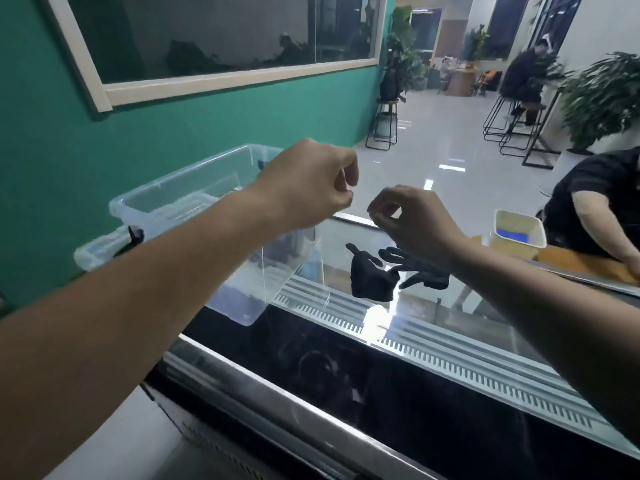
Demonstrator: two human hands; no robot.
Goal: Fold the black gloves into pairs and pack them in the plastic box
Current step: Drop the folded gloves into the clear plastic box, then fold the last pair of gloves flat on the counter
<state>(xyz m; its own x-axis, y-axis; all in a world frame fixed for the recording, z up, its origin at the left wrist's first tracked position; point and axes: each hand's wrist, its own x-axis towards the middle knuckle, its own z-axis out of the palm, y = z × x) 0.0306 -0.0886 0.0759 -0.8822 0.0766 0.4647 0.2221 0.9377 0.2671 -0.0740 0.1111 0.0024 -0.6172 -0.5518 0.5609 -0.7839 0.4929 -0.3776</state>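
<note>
Two black gloves lie on the glass counter top (346, 258): one bunched glove (369, 278) and, touching its right side, a spread glove (420, 268) with its fingers out. A clear plastic box (180, 195) stands at the left on the counter. My left hand (304, 185) hovers over the box's right end, fingers curled with nothing in them. My right hand (412, 223) is raised above the spread glove, thumb and forefinger pinched together, empty. Dark shapes show through the box wall; I cannot tell what they are.
The box's lid (100, 247) leans behind it against the green wall. A cream bin (517, 233) with something blue inside stands at the right, beside a seated person's arm (602, 233) resting on a wooden counter. Stools and plants stand farther back.
</note>
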